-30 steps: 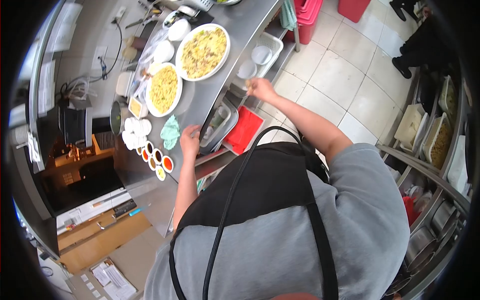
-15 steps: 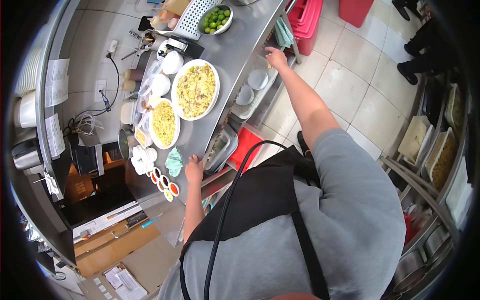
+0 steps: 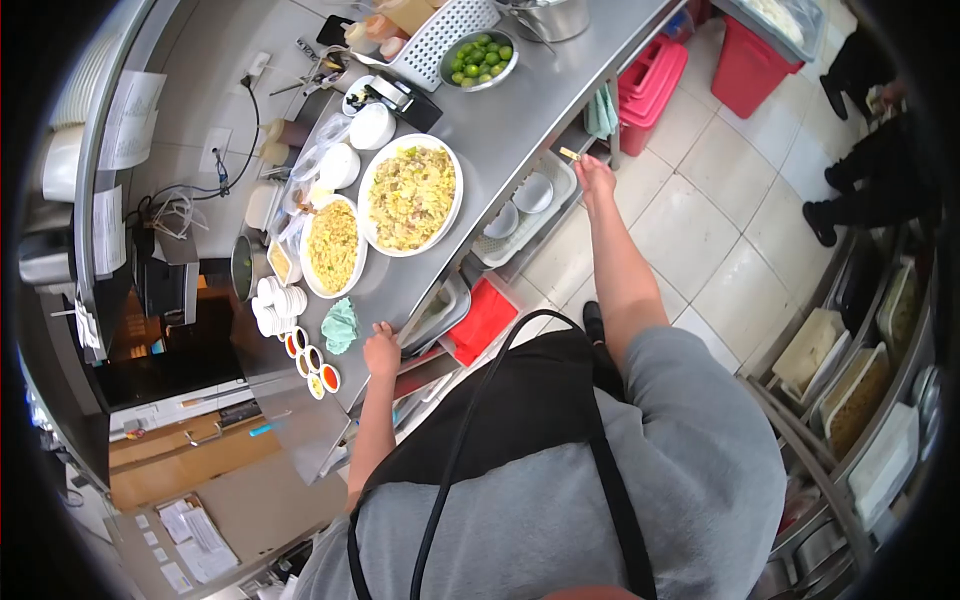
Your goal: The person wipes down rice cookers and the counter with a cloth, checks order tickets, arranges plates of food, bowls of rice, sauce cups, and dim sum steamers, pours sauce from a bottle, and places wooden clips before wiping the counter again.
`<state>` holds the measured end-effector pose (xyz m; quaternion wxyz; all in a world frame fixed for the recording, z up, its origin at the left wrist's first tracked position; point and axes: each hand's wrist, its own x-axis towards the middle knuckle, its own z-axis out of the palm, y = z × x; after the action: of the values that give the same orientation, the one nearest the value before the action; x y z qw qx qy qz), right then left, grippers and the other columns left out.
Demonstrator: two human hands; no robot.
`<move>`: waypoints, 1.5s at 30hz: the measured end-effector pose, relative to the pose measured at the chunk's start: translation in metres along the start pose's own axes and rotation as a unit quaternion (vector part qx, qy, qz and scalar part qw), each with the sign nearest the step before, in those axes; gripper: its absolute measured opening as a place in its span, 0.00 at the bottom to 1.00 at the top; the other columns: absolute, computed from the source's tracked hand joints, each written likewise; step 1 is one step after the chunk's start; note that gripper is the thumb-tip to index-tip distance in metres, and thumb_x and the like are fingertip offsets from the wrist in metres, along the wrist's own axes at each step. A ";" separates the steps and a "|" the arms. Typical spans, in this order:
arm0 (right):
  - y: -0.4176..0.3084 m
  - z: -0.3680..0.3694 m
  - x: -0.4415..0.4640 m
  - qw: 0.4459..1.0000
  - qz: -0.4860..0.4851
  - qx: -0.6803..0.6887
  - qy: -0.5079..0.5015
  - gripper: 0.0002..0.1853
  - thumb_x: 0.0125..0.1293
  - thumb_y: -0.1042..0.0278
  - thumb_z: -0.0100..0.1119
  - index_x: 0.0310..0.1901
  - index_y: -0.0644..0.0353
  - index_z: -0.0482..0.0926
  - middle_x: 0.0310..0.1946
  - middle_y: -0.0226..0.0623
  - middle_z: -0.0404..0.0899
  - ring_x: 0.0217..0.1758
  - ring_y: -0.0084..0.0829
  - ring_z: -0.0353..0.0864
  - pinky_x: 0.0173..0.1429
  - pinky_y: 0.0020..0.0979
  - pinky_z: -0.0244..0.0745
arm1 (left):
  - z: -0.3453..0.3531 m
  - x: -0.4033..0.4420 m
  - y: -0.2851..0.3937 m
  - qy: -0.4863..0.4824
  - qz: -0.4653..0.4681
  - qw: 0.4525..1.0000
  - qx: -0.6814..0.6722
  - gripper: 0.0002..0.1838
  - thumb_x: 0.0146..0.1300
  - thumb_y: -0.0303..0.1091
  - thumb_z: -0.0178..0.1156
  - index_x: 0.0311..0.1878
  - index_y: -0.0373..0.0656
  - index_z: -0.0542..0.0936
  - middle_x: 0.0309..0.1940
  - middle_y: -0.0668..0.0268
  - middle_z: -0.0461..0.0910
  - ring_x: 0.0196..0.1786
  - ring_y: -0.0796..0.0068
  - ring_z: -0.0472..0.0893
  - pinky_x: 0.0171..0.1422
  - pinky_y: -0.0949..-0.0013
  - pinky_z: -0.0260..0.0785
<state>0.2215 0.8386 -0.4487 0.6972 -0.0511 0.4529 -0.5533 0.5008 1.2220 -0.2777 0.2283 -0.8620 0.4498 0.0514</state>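
My left hand (image 3: pixel 381 352) rests on the front edge of the steel counter (image 3: pixel 510 130), fingers apart, holding nothing. Just beyond it lies a crumpled green cloth (image 3: pixel 340 326). My right hand (image 3: pixel 597 176) is out past the counter's edge, above the lower shelf, pinching a small yellowish piece (image 3: pixel 570 154); its exact kind is too small to tell. Under that hand, a white perforated tray (image 3: pixel 492 252) holds a white bowl (image 3: pixel 534 193). Two white dishes of yellow fried rice stand on the counter, a large one (image 3: pixel 411 195) and a smaller one (image 3: pixel 333 246).
Small sauce cups (image 3: pixel 330 377) and stacked white cups (image 3: pixel 279 306) stand near the counter's end. A bowl of limes (image 3: pixel 478 62) is farther along. Green cloths (image 3: pixel 602 111) hang beside a red bin (image 3: pixel 652 90). Other people's dark-clothed legs (image 3: pixel 875 170) show at right.
My right hand has drawn out from the counter's edge, and the yellowish piece now shows clearly in its fingers. My left hand stays at the counter edge. The view has shifted slightly.
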 end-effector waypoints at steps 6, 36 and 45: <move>0.018 0.044 0.014 0.996 0.046 0.048 0.066 0.07 0.56 0.78 0.54 0.38 0.66 0.72 0.31 0.36 0.75 0.33 0.26 0.76 0.35 0.19 0.76 | -0.008 0.000 0.003 -0.011 -0.013 1.000 0.005 0.22 0.55 0.38 0.53 0.53 0.42 0.69 0.53 0.51 0.67 0.38 0.54 0.77 0.41 0.58 0.70; 0.081 0.116 -0.303 0.562 -0.275 -0.548 -0.556 0.10 0.58 0.68 0.55 0.38 0.64 0.78 0.30 0.41 0.79 0.32 0.29 0.78 0.38 0.25 0.72 | 0.028 0.027 -0.060 0.226 -0.019 0.945 -0.236 0.15 0.47 0.25 0.50 0.41 0.39 0.77 0.53 0.50 0.66 0.55 0.44 0.66 0.45 0.58 0.72; 0.206 0.150 -0.375 0.256 -0.363 -0.585 -0.679 0.20 0.52 0.64 0.57 0.48 0.58 0.73 0.52 0.46 0.68 0.54 0.39 0.68 0.56 0.38 0.64 | 0.015 -0.049 -0.095 0.346 0.023 0.768 -0.539 0.06 0.50 0.25 0.55 0.32 0.36 0.79 0.38 0.52 0.76 0.41 0.56 0.77 0.46 0.63 0.69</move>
<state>0.4825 1.1594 -0.2639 0.2548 -0.9609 -0.0520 -0.0947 0.5497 1.3117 -0.2441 -0.4461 -0.7921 0.4165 -0.0106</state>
